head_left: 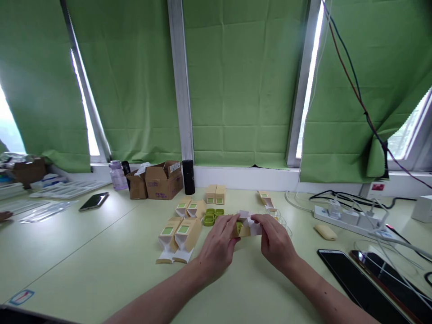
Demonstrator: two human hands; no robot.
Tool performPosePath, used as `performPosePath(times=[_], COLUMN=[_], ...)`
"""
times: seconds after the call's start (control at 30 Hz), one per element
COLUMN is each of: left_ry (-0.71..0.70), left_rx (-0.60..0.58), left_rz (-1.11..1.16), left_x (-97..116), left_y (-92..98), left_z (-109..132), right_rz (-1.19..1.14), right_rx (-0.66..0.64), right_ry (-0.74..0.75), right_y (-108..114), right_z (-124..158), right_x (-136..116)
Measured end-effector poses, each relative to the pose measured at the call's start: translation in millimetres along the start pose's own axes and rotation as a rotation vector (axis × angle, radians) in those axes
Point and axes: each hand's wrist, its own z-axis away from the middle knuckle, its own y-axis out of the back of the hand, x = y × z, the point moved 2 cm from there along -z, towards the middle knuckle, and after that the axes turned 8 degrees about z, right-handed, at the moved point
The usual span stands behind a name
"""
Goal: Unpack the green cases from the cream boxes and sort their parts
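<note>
My left hand [219, 240] is closed around the side of a small tan cardboard box [246, 231] with a white inside. Its end stands open, and something green [239, 227] shows within. At the opposite side, my right hand [277, 243] has its fingers closed on a white flap of this box. Just beyond my left hand sit several green square containers [209, 218]. To the left lie several more tan boxes [188, 234] with green windows, the front ones with their end flaps folded out. Two closed boxes [215, 194] stand upright farther back.
A flattened box [266, 200] lies behind my right hand. On the right are a power strip [351, 221] with cables, a beige oval object [326, 232] and dark phones or tablets [357, 279]. Brown cartons [164, 182] and a black cylinder [188, 177] stand at the back. Another person's hand [5, 215] shows far left.
</note>
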Motion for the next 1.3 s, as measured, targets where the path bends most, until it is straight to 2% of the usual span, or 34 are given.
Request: performPosePath(times=[0.23, 0.43, 0.53, 0.67, 0.87, 1.13, 1.3], left_ry=[0.046, 0.028, 0.023, 0.026, -0.019, -0.106, -0.147], left_rx=[-0.014, 0.015, 0.021, 0.013, 0.013, 0.010, -0.036], left_rz=[0.020, 0.017, 0.017, 0.010, -0.036, -0.144, -0.177], left_x=[-3.2, -5.6, -5.3, -5.1, -3.1, 0.9, 4.6], left_y=[-1.7, -2.4, -2.1, -2.2, 0.1, -2.2, -4.8], left_z=[1.4, 1.9, 1.6, 2.3, 2.0, 2.3, 3.9], right_rz=[-0.013, -0.062, -0.083, -0.032, 0.039, -0.171, -0.190], right_rx=[-0.063, -0.064, -0.105, -0.179, -0.214, -0.201, -0.182], right_ry=[-0.027, -0.154, -0.191, -0.150, -0.112, -0.294, -0.384], right_y=[1.1, 1.9, 2.4, 1.4, -4.8, -9.0, -15.1], right_z=[-4.2, -3.5, -2.4, -1.1, 4.3, 0.2, -0.9], right_x=[-12.8, -13.9, -15.1, -20.2, -21.0, -24.2, -26.9])
